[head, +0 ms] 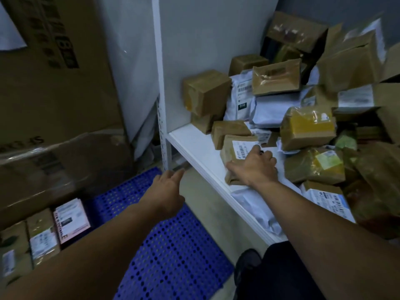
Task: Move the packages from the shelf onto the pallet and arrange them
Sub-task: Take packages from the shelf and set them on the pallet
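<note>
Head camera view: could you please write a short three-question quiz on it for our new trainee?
1. True or false: the left hand holds a package.
2. Pick one: the right hand grips A) a tape roll, B) a brown labelled package on the shelf, C) a bottle.
3. Fill in the gap: the perforated pallet on the floor is ____ in colour.

Key: 1 false, it is open and holds nothing; 2 B; 3 blue.
</note>
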